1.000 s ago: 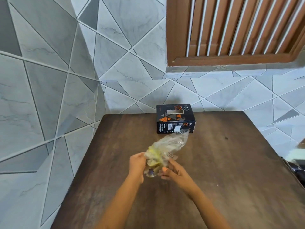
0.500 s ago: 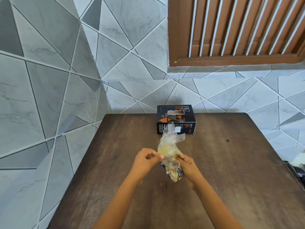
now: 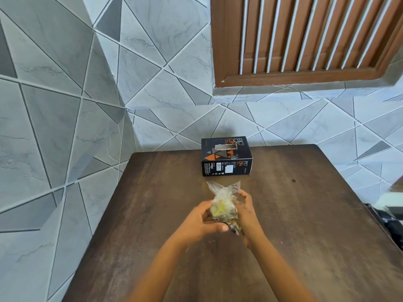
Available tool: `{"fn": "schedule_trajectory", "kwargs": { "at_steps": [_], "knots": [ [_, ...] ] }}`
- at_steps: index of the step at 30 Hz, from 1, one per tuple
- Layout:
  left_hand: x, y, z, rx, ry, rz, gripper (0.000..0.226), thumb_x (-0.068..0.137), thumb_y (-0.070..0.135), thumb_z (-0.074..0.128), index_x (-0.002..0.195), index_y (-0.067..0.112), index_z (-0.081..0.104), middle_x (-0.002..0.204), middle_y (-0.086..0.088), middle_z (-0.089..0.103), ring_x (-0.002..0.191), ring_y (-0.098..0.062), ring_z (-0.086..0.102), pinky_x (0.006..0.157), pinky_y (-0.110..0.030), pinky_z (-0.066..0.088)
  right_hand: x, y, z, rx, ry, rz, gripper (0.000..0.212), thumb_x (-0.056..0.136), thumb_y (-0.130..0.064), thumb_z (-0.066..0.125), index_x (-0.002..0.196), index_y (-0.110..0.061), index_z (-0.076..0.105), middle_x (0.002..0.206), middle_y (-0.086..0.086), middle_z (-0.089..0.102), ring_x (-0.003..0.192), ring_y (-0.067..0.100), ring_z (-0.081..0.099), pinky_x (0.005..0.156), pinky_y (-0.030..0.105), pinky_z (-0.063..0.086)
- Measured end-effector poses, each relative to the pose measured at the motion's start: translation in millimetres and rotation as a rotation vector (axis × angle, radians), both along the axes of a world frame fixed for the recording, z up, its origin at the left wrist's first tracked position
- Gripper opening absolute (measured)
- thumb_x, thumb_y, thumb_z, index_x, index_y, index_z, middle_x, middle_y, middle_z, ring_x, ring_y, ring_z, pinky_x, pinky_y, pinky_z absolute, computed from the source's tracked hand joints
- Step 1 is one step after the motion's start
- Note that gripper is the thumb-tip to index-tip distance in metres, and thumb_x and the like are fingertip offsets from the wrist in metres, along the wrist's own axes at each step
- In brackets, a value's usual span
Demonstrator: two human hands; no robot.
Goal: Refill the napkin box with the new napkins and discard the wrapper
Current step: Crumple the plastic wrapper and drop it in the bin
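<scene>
A crumpled clear plastic wrapper [image 3: 222, 202] with yellow print is squeezed between both of my hands above the middle of the table. My left hand [image 3: 197, 221] grips its lower left side, thumb across the bottom. My right hand [image 3: 245, 209] closes on its right side. The wrapper's loose top sticks up toward the box. A black napkin box [image 3: 226, 158] with orange triangles lies at the table's far edge, its top slot facing up. What is inside the slot cannot be made out.
The dark wooden table [image 3: 305, 225] stands in a corner of grey tiled walls [image 3: 65, 127]. A brown louvred shutter [image 3: 305, 40] is above the far wall. A dark object [image 3: 390, 223] shows past the table's right edge.
The wrapper has been crushed into a tighter, more upright bundle, and both hands have closed in around it. The view has shifted slightly; the box has stayed put.
</scene>
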State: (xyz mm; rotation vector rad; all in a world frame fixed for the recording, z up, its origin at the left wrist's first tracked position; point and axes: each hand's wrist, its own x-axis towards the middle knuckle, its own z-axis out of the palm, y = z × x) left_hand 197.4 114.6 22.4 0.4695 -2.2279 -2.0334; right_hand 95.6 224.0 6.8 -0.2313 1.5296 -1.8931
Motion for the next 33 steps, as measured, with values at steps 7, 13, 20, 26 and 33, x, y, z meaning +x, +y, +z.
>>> {"fn": "schedule_trajectory", "kwargs": {
  "at_steps": [7, 13, 20, 26, 33],
  "knots": [
    [-1.9, -6.8, 2.6, 0.007, 0.062, 0.184, 0.015, 0.085, 0.004, 0.063, 0.094, 0.015, 0.068, 0.088, -0.001, 0.072, 0.075, -0.001, 0.067, 0.067, -0.016, 0.051, 4.7, 19.0, 11.9, -0.155, 0.075, 0.342, 0.048, 0.078, -0.035, 0.058, 0.123, -0.018, 0.055, 0.114, 0.006, 0.068, 0.100, 0.024, 0.065, 0.080, 0.031, 0.055],
    [-3.2, -8.6, 4.8, -0.058, 0.039, 0.386, 0.029, 0.080, -0.003, 0.065, 0.090, 0.021, 0.052, 0.088, 0.001, 0.069, 0.080, -0.012, 0.064, 0.069, -0.026, 0.053, 13.7, 9.1, -1.0, -0.044, 0.261, 0.172, 0.034, 0.078, -0.011, 0.069, 0.111, -0.005, 0.064, 0.095, 0.010, 0.073, 0.082, 0.016, 0.069, 0.071, 0.024, 0.055],
    [4.0, -6.8, 1.8, -0.174, 0.019, 0.259, 0.040, 0.087, 0.008, 0.059, 0.124, 0.024, 0.053, 0.118, 0.000, 0.061, 0.106, -0.011, 0.060, 0.090, -0.026, 0.052, 22.3, -3.9, 1.7, 0.089, 0.286, -0.113, 0.016, 0.080, 0.004, 0.063, 0.087, -0.008, 0.070, 0.072, -0.002, 0.071, 0.058, 0.004, 0.066, 0.059, 0.021, 0.054],
    [5.5, -13.2, -3.2, 0.116, 0.021, 0.382, 0.031, 0.088, 0.008, 0.061, 0.119, 0.010, 0.062, 0.107, -0.007, 0.068, 0.090, -0.011, 0.065, 0.069, -0.015, 0.057, 36.7, -3.7, 0.6, 0.164, 0.304, -0.128, 0.020, 0.082, 0.000, 0.063, 0.100, -0.002, 0.069, 0.084, 0.012, 0.073, 0.072, 0.018, 0.067, 0.067, 0.032, 0.054],
    [-8.4, 5.4, 4.3, 0.186, 0.052, 0.395, 0.023, 0.084, -0.008, 0.059, 0.086, 0.012, 0.069, 0.082, -0.002, 0.068, 0.080, -0.016, 0.063, 0.069, -0.018, 0.055, 38.4, 45.7, 5.1, 0.060, 0.234, 0.225, 0.079, 0.075, 0.002, 0.069, 0.136, -0.032, 0.031, 0.125, -0.009, 0.057, 0.110, 0.004, 0.059, 0.095, 0.022, 0.048]
  ]
}}
